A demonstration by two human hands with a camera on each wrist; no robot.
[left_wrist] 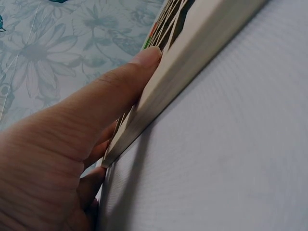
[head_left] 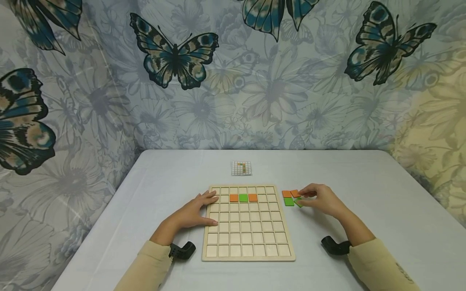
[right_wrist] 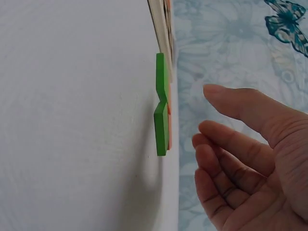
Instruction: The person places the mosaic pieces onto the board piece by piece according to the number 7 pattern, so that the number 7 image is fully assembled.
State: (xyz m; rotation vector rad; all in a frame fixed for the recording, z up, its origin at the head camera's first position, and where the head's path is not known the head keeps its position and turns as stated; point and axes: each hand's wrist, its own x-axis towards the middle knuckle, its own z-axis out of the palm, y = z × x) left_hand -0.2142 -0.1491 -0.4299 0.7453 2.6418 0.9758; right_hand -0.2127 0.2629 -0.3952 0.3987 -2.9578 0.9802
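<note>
A wooden grid board [head_left: 245,238] lies on the table, with an orange tile [head_left: 234,198], a green tile [head_left: 243,197] and another orange tile [head_left: 253,197] side by side in an upper row. My left hand [head_left: 191,212] rests on the board's left edge; the left wrist view shows the thumb [left_wrist: 120,86] lying on the rim. Right of the board are loose orange tiles [head_left: 286,193] and green tiles [head_left: 289,201]. Over them hovers my right hand [head_left: 322,198], fingers loosely bent. In the right wrist view it stands apart from the green tiles [right_wrist: 161,130], with nothing between thumb and fingers.
A small card [head_left: 241,168] printed with a coloured grid lies behind the board. White cloth covers the table [head_left: 174,169]. Walls with butterfly patterns [head_left: 273,93] stand at the back and sides. A black device [head_left: 335,245] is worn at each wrist.
</note>
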